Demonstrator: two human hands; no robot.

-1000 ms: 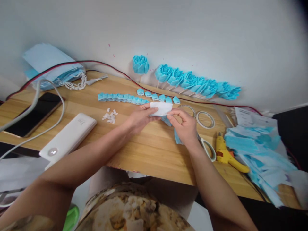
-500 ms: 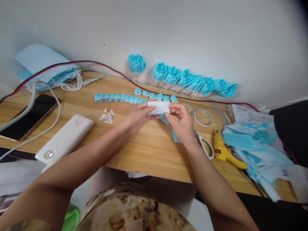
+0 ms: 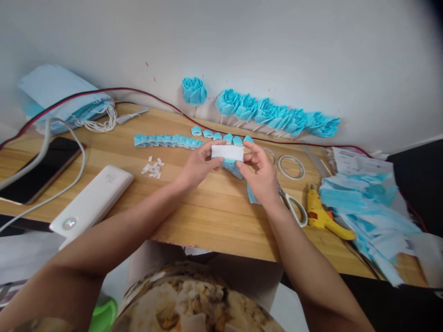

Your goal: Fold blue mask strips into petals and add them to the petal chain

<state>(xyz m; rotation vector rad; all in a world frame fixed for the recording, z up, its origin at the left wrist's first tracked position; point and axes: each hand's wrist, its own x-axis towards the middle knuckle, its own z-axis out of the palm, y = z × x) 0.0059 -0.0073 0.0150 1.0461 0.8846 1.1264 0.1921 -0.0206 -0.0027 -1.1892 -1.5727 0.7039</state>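
Note:
A small white fabric piece (image 3: 227,152) with a blue lower edge is stretched between my two hands above the table. My left hand (image 3: 201,162) pinches its left end, and my right hand (image 3: 260,171) pinches the right end between thumb and fingers. Under the piece lies blue fabric (image 3: 233,169), partly hidden by it. Behind my hands runs a row of folded blue petals (image 3: 166,140), with several separate petals (image 3: 227,138) further back. Scissors (image 3: 294,208) lie beside my right wrist, their blades partly covered.
Blue flowers on sticks (image 3: 266,110) lean along the wall. A yellow glue gun (image 3: 320,216) and blue fabric scraps (image 3: 360,198) lie right, near tape rolls (image 3: 291,167). White snippets (image 3: 152,168), a power bank (image 3: 92,200), a phone (image 3: 41,169) and stacked face masks (image 3: 65,92) lie left.
My fingers have shifted on the white piece, which now lies flatter and straighter between them. My left fingertips have moved up to its upper left corner.

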